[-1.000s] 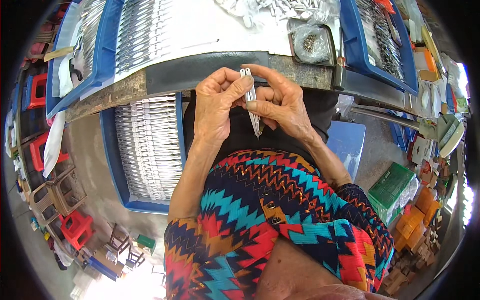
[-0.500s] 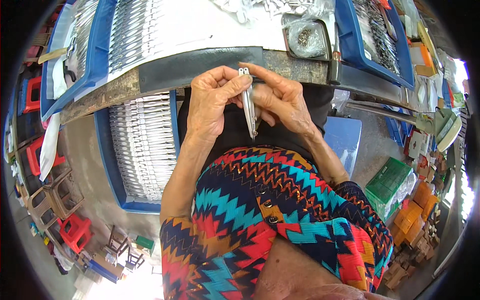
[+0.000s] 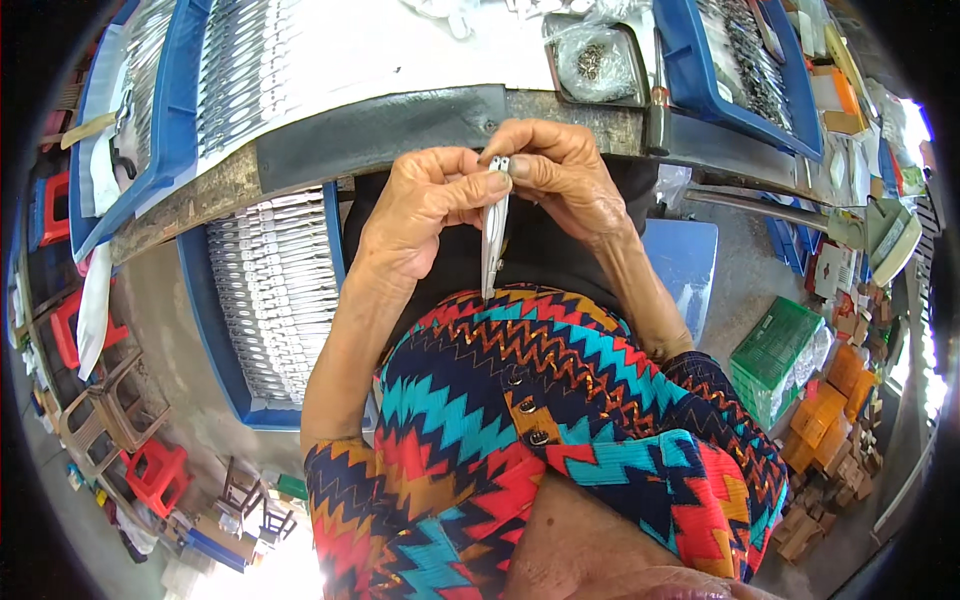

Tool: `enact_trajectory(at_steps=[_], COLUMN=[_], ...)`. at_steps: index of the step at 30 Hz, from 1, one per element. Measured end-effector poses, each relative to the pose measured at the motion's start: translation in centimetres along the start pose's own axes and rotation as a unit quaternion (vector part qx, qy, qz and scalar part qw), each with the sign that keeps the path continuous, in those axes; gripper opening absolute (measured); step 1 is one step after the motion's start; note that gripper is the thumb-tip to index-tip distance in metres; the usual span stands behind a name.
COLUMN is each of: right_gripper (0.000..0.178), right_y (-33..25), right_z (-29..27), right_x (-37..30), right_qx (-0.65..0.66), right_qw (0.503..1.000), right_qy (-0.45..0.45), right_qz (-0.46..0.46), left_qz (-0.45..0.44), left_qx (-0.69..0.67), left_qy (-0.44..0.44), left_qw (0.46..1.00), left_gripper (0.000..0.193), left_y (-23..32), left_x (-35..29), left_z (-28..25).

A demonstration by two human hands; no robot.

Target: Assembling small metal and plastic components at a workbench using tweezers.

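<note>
A slim silver metal piece (image 3: 494, 235), like a folding tool with two long handles, hangs almost upright in front of my body. Two round holes mark its upper end, and its lower tip points toward my shirt. My left hand (image 3: 415, 215) is closed on it, the thumb lying across its upper part. At the upper end, my right hand (image 3: 575, 185) is also closed, thumb and fingers pinched against the side of the holed end. Whether the right fingers hold a small separate part is hidden.
The bench edge with a black strip (image 3: 380, 135) runs just beyond my hands. A blue tray (image 3: 215, 340) of similar metal pieces stands below, at left. Farther off are a black dish (image 3: 640, 75) with a bag of small fasteners, a dark-handled tool (image 3: 659, 125) and another blue tray (image 3: 695, 85).
My right hand has shifted from the metal piece's side to its upper end. The piece has dropped slightly toward me, still in my left hand. The view has moved a little.
</note>
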State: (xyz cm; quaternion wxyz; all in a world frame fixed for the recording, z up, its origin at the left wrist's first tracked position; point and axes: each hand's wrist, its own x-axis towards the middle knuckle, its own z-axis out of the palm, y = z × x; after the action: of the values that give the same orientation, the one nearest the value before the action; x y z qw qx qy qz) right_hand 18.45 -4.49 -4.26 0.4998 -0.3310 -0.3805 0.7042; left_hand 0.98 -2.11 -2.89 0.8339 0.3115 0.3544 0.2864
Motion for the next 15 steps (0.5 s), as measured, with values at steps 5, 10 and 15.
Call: enact_trajectory(at_steps=[5, 10, 15], right_gripper=[0.015, 0.011, 0.013], right_y=[-0.9, -1.4, -1.9], right_z=[0.7, 0.6, 0.2], right_x=[-0.5, -0.5, -0.3], right_qx=[-0.028, -0.167, -0.161], right_qw=[0.999, 0.979, 0.979], right_qy=[0.040, 0.102, 0.125], right_qz=[0.018, -0.053, -0.021], left_qz=[0.004, 0.100, 0.238], left_qx=[0.051, 0.089, 0.234], left_qy=[-0.008, 0.074, 0.146], left_qw=[0.999, 0.988, 0.931], left_gripper=[0.012, 0.015, 0.012], left_y=[-0.1, -0.9, -1.0], left_x=[-0.4, -0.1, 0.1], left_z=[0.3, 2.7, 4.3])
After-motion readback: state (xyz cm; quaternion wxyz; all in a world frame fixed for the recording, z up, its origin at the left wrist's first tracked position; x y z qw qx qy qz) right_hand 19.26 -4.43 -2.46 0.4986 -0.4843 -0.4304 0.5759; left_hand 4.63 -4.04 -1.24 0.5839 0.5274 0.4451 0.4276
